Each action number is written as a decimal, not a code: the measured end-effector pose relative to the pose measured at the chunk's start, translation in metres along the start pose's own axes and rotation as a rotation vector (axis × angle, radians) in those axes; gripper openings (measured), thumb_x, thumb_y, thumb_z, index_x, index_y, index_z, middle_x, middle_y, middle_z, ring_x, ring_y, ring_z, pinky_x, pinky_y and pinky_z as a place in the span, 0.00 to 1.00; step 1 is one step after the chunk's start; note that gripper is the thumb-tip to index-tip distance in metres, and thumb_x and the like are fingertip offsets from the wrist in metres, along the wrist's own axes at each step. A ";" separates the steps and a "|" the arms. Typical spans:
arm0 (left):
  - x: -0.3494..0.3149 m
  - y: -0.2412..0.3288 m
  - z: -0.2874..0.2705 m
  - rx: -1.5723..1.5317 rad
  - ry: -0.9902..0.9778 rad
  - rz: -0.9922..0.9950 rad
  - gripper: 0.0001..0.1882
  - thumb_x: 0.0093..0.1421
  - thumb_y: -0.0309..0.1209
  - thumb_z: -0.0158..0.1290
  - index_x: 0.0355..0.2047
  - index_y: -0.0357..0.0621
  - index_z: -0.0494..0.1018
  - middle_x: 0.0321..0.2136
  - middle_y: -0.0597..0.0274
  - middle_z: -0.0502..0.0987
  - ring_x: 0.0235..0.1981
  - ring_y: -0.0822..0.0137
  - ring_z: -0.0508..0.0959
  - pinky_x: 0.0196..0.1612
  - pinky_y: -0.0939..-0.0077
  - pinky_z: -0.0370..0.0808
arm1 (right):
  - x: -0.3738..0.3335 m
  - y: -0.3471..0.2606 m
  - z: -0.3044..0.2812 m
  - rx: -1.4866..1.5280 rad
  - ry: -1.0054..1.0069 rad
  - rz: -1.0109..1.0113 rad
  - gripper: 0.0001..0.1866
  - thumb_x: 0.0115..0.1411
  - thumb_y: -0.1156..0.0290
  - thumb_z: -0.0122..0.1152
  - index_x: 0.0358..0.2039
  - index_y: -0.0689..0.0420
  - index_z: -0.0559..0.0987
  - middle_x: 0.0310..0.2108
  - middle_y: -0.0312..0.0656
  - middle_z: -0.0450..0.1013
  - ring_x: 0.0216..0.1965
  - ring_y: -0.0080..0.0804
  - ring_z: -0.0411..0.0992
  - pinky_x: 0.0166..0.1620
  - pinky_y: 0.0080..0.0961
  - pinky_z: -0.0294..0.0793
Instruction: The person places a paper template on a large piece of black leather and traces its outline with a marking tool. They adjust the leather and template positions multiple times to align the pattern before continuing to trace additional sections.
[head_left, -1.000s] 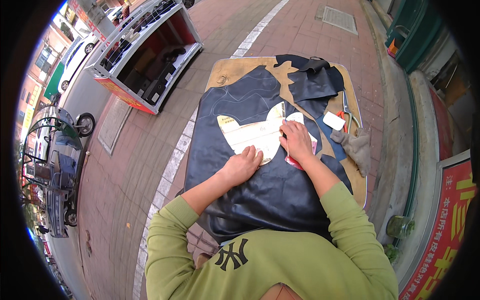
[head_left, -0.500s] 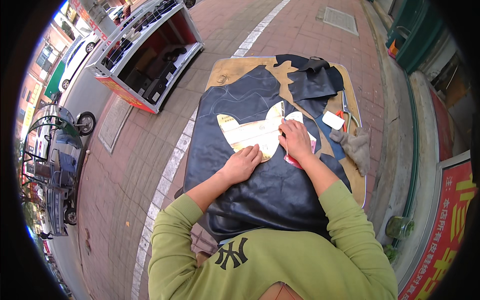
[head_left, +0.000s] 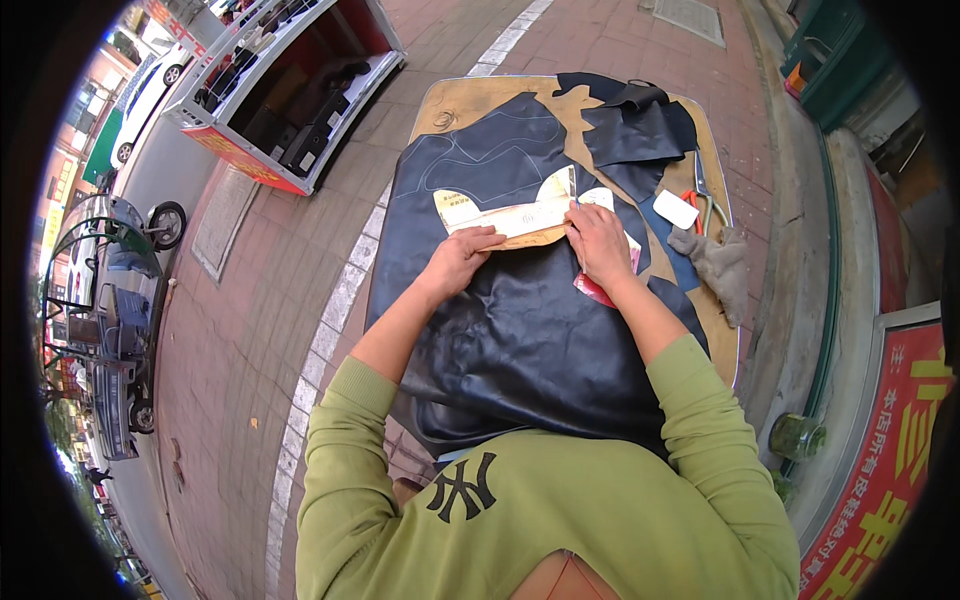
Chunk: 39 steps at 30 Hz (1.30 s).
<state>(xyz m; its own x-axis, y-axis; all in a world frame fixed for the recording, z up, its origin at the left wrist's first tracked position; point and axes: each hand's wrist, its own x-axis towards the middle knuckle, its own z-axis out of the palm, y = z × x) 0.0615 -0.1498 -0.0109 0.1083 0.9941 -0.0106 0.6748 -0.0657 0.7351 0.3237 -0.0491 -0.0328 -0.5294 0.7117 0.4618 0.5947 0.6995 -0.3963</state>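
Note:
A sheet of black leather [head_left: 530, 340] covers most of the table in front of me, with pale outlines drawn on its far left part. On it lies a whitish and tan paper pattern [head_left: 520, 218] with two pointed lobes on its far side. Its near edge is raised or folded, and my left hand [head_left: 460, 260] pinches it at the lower left. At the pattern's right end, my right hand [head_left: 602, 245] grips a thin pen-like tool, its tip by the far right lobe. A red-and-white piece [head_left: 594, 290] shows partly under my right hand.
The wooden table [head_left: 455, 103] also bears black leather scraps [head_left: 640, 135], orange-handled scissors [head_left: 702, 200], a white block [head_left: 676, 210] and a grey cloth [head_left: 712, 262]. Ahead left stands an open display cabinet [head_left: 300, 120]. A glass jar [head_left: 797, 437] stands by the shopfront.
The pattern's near edge has come up, so less of its face shows. My left hand has shifted left and away from me, from lying on the pattern to pinching its edge.

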 end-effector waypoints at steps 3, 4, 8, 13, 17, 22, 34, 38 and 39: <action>0.009 0.002 -0.015 -0.217 -0.091 -0.238 0.18 0.66 0.26 0.49 0.57 0.40 0.73 0.52 0.57 0.78 0.54 0.67 0.74 0.60 0.77 0.65 | -0.001 0.001 -0.001 0.011 -0.002 -0.009 0.12 0.60 0.68 0.60 0.44 0.55 0.76 0.44 0.44 0.74 0.52 0.44 0.69 0.58 0.40 0.64; 0.008 0.003 -0.017 -0.262 -0.093 -0.282 0.18 0.66 0.26 0.49 0.57 0.40 0.73 0.52 0.58 0.78 0.54 0.67 0.74 0.60 0.78 0.65 | -0.001 0.001 -0.001 0.015 -0.003 -0.011 0.12 0.60 0.68 0.60 0.44 0.55 0.76 0.44 0.44 0.74 0.52 0.44 0.69 0.58 0.40 0.65; 0.009 -0.002 -0.014 -0.323 -0.080 -0.197 0.19 0.65 0.24 0.50 0.56 0.44 0.75 0.55 0.56 0.76 0.57 0.65 0.71 0.62 0.76 0.62 | -0.001 0.003 0.000 0.019 0.008 -0.016 0.12 0.59 0.69 0.60 0.44 0.55 0.76 0.44 0.44 0.74 0.52 0.44 0.69 0.58 0.40 0.65; 0.005 -0.017 -0.003 0.010 -0.091 0.021 0.24 0.57 0.21 0.54 0.52 0.61 0.79 0.66 0.52 0.63 0.67 0.46 0.58 0.70 0.60 0.54 | -0.001 0.003 0.000 0.047 -0.010 -0.004 0.12 0.59 0.69 0.60 0.44 0.55 0.76 0.44 0.44 0.75 0.53 0.44 0.69 0.58 0.40 0.64; -0.003 -0.019 0.004 0.204 0.023 -0.014 0.26 0.57 0.19 0.52 0.51 0.66 0.80 0.67 0.54 0.62 0.67 0.44 0.56 0.71 0.60 0.52 | -0.001 0.001 -0.002 0.030 -0.039 0.000 0.13 0.58 0.69 0.61 0.44 0.55 0.76 0.44 0.43 0.75 0.53 0.44 0.69 0.58 0.40 0.65; 0.000 -0.019 0.000 0.071 0.044 -0.050 0.26 0.57 0.18 0.51 0.52 0.63 0.79 0.66 0.52 0.62 0.69 0.46 0.55 0.71 0.61 0.51 | -0.001 0.001 -0.001 0.006 -0.003 -0.032 0.14 0.57 0.70 0.62 0.44 0.55 0.76 0.44 0.43 0.74 0.52 0.44 0.69 0.58 0.39 0.65; 0.013 0.005 -0.035 -0.533 0.015 -0.364 0.18 0.62 0.19 0.49 0.52 0.37 0.77 0.56 0.61 0.74 0.56 0.68 0.71 0.60 0.79 0.63 | -0.001 0.002 0.000 0.003 -0.016 -0.016 0.13 0.59 0.72 0.59 0.45 0.55 0.76 0.44 0.43 0.74 0.53 0.43 0.69 0.58 0.40 0.65; 0.011 -0.001 -0.032 -0.459 0.000 -0.276 0.19 0.59 0.16 0.50 0.50 0.41 0.79 0.60 0.53 0.70 0.62 0.60 0.68 0.63 0.76 0.62 | -0.002 0.002 0.001 0.006 -0.020 -0.024 0.12 0.60 0.71 0.58 0.45 0.55 0.76 0.44 0.43 0.74 0.53 0.43 0.69 0.58 0.40 0.64; 0.009 -0.003 -0.029 -0.387 -0.001 -0.238 0.20 0.58 0.16 0.50 0.50 0.42 0.79 0.62 0.52 0.69 0.63 0.58 0.66 0.64 0.75 0.61 | -0.001 0.003 0.001 0.004 -0.020 -0.028 0.12 0.60 0.71 0.58 0.45 0.55 0.76 0.44 0.43 0.74 0.53 0.43 0.69 0.58 0.40 0.64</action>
<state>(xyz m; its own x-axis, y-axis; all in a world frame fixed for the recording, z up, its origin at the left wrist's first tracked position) 0.0391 -0.1381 0.0064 -0.0156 0.9775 -0.2104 0.3585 0.2019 0.9114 0.3256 -0.0481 -0.0349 -0.5580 0.6928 0.4568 0.5768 0.7195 -0.3868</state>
